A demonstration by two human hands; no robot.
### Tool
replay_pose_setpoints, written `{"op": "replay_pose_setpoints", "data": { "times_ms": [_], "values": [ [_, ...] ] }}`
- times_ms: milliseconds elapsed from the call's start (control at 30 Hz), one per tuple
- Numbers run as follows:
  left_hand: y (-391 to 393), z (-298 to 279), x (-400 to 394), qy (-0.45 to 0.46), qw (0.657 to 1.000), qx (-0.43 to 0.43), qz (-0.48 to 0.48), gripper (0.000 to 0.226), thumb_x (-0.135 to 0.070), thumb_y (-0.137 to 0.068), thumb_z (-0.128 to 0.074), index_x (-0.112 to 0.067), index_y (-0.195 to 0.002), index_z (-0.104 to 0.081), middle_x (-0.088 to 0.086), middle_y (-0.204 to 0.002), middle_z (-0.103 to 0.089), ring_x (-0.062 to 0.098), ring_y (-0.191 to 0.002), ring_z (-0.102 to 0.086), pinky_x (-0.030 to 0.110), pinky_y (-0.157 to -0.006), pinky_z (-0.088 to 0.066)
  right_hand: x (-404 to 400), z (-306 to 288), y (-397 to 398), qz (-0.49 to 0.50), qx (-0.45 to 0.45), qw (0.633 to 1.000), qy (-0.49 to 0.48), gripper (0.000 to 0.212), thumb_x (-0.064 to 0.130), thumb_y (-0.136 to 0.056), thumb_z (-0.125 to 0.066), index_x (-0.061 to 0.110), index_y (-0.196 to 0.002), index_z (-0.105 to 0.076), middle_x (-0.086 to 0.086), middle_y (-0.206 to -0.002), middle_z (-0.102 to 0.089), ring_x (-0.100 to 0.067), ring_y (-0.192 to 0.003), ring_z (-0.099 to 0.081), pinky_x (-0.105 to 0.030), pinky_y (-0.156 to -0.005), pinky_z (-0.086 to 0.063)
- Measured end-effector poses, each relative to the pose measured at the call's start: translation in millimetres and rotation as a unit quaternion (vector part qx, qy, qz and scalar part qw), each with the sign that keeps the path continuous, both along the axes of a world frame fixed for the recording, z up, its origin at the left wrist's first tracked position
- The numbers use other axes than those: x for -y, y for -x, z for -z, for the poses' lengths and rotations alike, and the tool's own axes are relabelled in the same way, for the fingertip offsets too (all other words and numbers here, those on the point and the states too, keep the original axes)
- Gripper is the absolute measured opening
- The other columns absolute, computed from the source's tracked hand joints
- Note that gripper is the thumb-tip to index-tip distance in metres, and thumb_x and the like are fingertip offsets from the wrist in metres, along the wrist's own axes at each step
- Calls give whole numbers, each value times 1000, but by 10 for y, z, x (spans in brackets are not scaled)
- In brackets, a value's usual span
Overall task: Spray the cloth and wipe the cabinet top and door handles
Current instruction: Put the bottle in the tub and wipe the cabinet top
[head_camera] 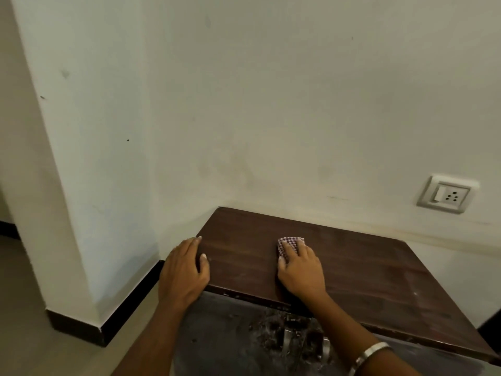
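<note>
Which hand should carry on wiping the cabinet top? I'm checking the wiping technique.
Right. The right hand already presses the checked red-and-white cloth flat on the dark brown wooden cabinet top; the left hand only braces its left edge.

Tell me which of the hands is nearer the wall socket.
Right. The right hand presses the checked cloth mid cabinet top, below and left of the wall socket. The left hand rests at the top's left edge, farther away.
</note>
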State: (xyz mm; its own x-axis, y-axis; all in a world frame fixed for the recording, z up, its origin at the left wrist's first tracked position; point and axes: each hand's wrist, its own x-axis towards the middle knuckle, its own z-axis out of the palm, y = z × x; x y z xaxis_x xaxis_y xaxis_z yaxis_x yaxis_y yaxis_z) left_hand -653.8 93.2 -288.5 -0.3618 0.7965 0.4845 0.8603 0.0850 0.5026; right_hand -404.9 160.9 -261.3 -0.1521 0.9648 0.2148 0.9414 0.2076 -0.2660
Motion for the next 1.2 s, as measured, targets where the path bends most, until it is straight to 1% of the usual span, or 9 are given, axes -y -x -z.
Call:
{"op": "replay_pose_setpoints", "data": {
  "times_ms": [133,300,433,567,633,733,1000,1133,1200],
  "values": [
    [5,-3,1,-5,1000,19,-5,54,-38,-86,-37,-17,-135,-49,3,-135,-56,21,-123,-53,37,-105,-41,122,-4,340,-28,2,1000,-3,56,46,-96,-31,32,-150,-26,-8,-160,-19,-26,-147,-17,-40,-120,-16],
    [42,-38,-29,-22,996,86,7,52,-37,-86,-34,-20,-133,-48,0,-133,-56,18,-119,-55,35,-99,-48,484,13,1054,-204,-27,978,-39,53,44,-95,-35,33,-147,-33,-3,-158,-27,-21,-145,-22,-39,-118,-20],
    [93,-73,-28,-43,985,165,30,54,-33,-85,-30,-24,-136,-45,-3,-137,-52,16,-122,-51,26,-95,-43,393,-2,1363,-314,-40,948,-16,53,46,-96,-31,34,-148,-32,0,-158,-28,-18,-145,-24,-41,-119,-21],
    [54,-41,-88,-47,992,113,25,50,-35,-88,-30,-25,-133,-47,-6,-135,-54,12,-121,-52,27,-101,-45,26,-11,1427,-355,-17,935,-18,55,46,-96,-28,26,-146,-40,-1,-157,-30,-17,-143,-28,-38,-118,-25],
    [30,2,-123,-43,997,70,6,53,-38,-89,-29,-25,-139,-43,-8,-142,-49,10,-128,-47,31,-107,-42,-213,-17,1495,-352,3,936,-6,53,44,-98,-32,26,-148,-34,-2,-159,-25,-19,-145,-24,-37,-119,-22],
    [19,66,-119,-33,999,13,-17,60,-47,-88,-23,-25,-141,-42,-7,-145,-46,8,-133,-42,30,-111,-36,-620,-31,1592,-314,5,949,4,52,45,-98,-36,32,-148,-33,-3,-160,-22,-20,-147,-21,-37,-120,-18],
    [-15,106,-115,-63,997,-9,-44,52,-45,-91,-29,-27,-134,-53,-9,-138,-55,8,-129,-48,32,-109,-39,-1581,-62,1747,-235,18,971,40,57,48,-94,-33,38,-149,-28,3,-160,-21,-19,-147,-21,-36,-121,-18],
    [-12,141,-109,-70,996,-6,-49,53,-47,-92,-26,-29,-134,-53,-12,-139,-53,6,-132,-45,27,-111,-32,-1832,-168,1762,-209,-9,975,80,59,45,-91,-46,33,-147,-32,-1,-157,-23,-26,-141,-30,-40,-113,-29],
    [-14,155,-130,-77,996,-8,-48,52,-47,-92,-28,-29,-133,-53,-12,-139,-53,7,-132,-45,29,-110,-33,-1861,-193,1776,-203,-12,975,89,61,46,-88,-50,33,-146,-34,-1,-156,-25,-28,-138,-33,-42,-111,-33]
  ]
}}
